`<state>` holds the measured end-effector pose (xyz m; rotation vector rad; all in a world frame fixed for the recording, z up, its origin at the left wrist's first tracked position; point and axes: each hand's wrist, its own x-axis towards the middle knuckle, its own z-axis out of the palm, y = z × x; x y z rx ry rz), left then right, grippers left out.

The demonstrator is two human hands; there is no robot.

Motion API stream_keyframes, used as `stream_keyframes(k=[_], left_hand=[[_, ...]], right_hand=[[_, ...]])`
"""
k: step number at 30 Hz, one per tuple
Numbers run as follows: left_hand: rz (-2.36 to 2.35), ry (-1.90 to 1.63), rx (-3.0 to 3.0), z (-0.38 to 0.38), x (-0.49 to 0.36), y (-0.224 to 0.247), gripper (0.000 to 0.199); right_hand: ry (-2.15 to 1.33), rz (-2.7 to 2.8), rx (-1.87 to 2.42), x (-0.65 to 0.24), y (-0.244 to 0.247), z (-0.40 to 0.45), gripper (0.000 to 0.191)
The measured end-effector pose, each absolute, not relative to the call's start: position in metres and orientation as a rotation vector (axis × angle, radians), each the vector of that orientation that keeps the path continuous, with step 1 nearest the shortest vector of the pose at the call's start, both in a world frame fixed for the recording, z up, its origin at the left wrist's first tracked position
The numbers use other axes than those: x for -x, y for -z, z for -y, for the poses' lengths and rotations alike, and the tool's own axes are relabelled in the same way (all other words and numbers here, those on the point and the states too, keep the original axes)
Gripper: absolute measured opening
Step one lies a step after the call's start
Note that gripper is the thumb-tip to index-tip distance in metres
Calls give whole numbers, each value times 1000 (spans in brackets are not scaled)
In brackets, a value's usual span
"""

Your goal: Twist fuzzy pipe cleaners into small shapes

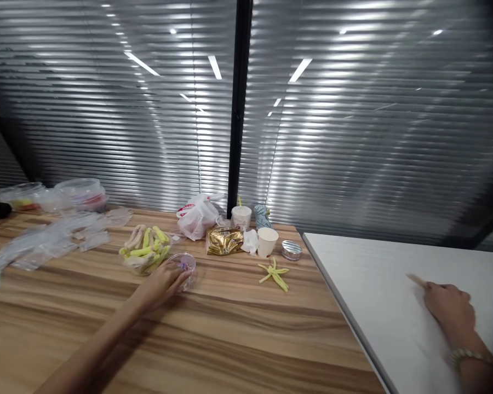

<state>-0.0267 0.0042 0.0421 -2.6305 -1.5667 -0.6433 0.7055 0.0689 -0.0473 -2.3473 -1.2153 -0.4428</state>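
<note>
R hand (449,309) clamped on wood stick (416,280), over white board (378,284); L hand (162,283) cupped on clear tub (187,265).

From my remote feed, a brown wood-grain tabletop (238,339) carries a clear plastic bowl of yellow and cream pipe cleaners (143,250), a small clear round tub (188,262), crumpled clear plastic bags (49,238), a white plastic bag (197,219), a gold foil packet (224,241), a white paper cup (268,242), a round silver tin (291,250) and a yellow pipe-cleaner shape (274,274). A flat white board (373,273) sits just beside the tabletop.
</note>
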Motion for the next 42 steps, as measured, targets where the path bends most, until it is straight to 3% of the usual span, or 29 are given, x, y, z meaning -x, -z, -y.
stream_keyframes(k=[5,12,19,24,27,42], left_hand=[[1508,1068,2507,-7,31,-40,28],[1482,1580,2258,-7,25,-38,24],[1419,1863,2255,-5,17,-33,22],[1446,2094,2354,1,3,-31,25],[1454,2061,2456,6,-8,-27,22],[1627,1916,2704,22,-40,-1,29]], right_hand=[[429,1055,2426,-645,33,-39,58],[588,1469,2192,-523,-7,-16,45],[-49,1853,1448,-319,-11,-4,30],[-411,1882,1226,-214,-10,1,19],[-532,1836,1145,-194,-6,-1,18],[-500,1948,1013,-195,-3,11,18]])
